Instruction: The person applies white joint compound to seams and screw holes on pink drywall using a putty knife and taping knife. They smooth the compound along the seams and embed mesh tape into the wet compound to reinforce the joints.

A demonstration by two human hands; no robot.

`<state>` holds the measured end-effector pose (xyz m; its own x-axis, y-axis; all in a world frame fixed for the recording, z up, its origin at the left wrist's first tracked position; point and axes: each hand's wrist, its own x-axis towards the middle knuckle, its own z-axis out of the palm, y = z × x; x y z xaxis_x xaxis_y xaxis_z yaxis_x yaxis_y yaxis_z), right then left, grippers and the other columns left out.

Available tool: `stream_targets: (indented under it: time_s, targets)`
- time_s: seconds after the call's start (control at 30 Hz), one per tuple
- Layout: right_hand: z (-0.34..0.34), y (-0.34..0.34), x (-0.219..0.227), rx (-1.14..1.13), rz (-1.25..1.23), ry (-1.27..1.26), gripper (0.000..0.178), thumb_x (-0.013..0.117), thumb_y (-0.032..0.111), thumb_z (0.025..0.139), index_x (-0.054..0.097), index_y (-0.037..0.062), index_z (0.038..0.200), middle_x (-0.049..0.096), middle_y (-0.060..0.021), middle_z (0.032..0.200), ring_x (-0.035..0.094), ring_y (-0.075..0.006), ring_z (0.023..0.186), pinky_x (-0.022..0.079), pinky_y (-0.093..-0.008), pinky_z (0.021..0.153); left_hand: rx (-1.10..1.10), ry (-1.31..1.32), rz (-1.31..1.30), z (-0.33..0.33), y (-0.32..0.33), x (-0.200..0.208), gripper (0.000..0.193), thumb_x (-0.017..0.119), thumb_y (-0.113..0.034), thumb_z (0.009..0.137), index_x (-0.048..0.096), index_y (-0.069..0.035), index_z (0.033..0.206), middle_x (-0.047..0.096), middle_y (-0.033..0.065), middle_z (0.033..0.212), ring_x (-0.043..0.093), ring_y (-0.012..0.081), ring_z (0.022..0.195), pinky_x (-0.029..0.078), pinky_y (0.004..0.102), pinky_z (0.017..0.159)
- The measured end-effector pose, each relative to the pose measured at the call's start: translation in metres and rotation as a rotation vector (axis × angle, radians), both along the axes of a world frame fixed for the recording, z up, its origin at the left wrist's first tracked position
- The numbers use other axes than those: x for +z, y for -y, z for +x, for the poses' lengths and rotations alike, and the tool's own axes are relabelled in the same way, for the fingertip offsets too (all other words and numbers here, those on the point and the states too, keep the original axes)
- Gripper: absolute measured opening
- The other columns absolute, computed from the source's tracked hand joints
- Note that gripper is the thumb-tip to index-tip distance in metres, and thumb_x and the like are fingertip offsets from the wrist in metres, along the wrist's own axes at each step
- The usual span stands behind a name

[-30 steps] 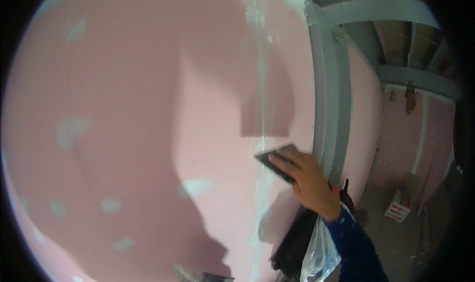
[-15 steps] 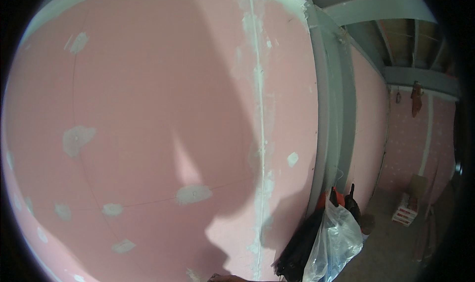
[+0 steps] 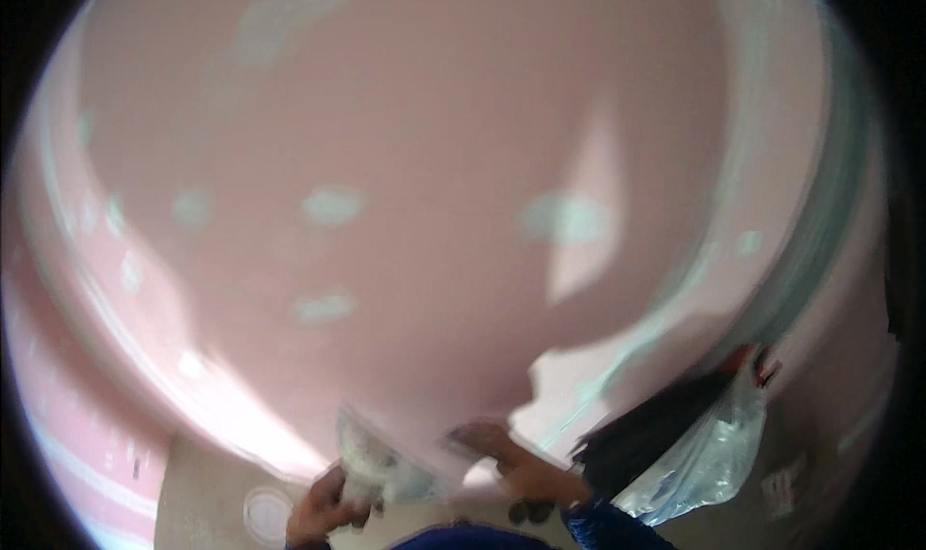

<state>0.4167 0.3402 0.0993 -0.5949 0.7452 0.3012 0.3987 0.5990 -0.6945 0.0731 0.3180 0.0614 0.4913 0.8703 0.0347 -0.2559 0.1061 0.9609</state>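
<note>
Low in the view, my left hand (image 3: 323, 511) grips a flat, wide blade (image 3: 371, 458) with pale putty on it. To its right, my right hand (image 3: 526, 473) reaches left toward the blade, its fingers curled and blurred. A dark, thin shape shows at those fingertips, too smeared to name. Both hands are in front of the pink wallboard (image 3: 434, 116). Pale filler patches mark the board, among them an oval patch (image 3: 333, 206) and a larger patch (image 3: 564, 217) partly in a streak of light.
At the right, a clear plastic bag (image 3: 709, 458) and a black cloth item (image 3: 646, 434) hang beside a grey-green post (image 3: 820, 241). A round white object (image 3: 268, 513) is on the floor at lower left. A filled seam (image 3: 666, 319) curves down the board.
My view has tilted down, so the wall patches sit higher and more floor shows. Both hands and the putty-covered blade have come into sight; only a sliver of hand showed before.
</note>
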Motion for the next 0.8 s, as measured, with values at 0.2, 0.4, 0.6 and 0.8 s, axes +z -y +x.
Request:
stream_targets:
  time_s: [0.2,0.4,0.6,0.8]
  targets:
    - [-0.017,0.01,0.034,-0.254,-0.469,-0.399,0.044,0.051,0.02,0.102,0.048,-0.0043,0.139,0.061,-0.0216,0.127,0.061,-0.03,0.113,0.048,-0.0426,0.1,0.045,-0.111,-0.054,0.004,0.02,0.009,0.058,0.07,-0.016,0.09,0.046,0.004,0.139,0.069,0.0134,0.093,0.058,0.0105,0.061,0.049,0.0244,0.056]
    - [-0.042,-0.001,0.029,-0.032,-0.579,-0.153,0.037,0.052,0.007,0.102,0.05,-0.0032,0.137,0.06,-0.0255,0.125,0.063,-0.0345,0.108,0.049,-0.0431,0.097,0.196,-0.336,-0.057,0.008,0.04,-0.004,0.057,0.07,-0.015,0.091,0.045,0.005,0.139,0.069,0.0138,0.094,0.059,0.01,0.063,0.049,0.0235,0.058]
    - [-0.064,-0.028,-0.009,0.396,-0.539,0.3,0.041,0.059,0.024,0.102,0.057,-0.0041,0.132,0.065,-0.0241,0.113,0.063,-0.0303,0.105,0.049,-0.0393,0.094,0.428,0.064,0.001,-0.018,0.062,-0.017,0.062,0.071,-0.024,0.091,0.045,0.004,0.139,0.069,0.014,0.092,0.057,0.0104,0.055,0.047,0.0238,0.051]
    - [-0.091,-0.084,-0.092,0.394,-1.519,-0.754,0.047,0.054,0.049,0.103,0.062,0.0062,0.12,0.071,-0.0084,0.098,0.069,-0.0179,0.07,0.056,-0.0288,0.056,0.435,-0.159,-0.072,-0.047,0.078,-0.024,0.053,0.071,-0.021,0.093,0.049,0.004,0.134,0.07,0.0113,0.091,0.06,0.0096,0.057,0.05,0.0233,0.052]
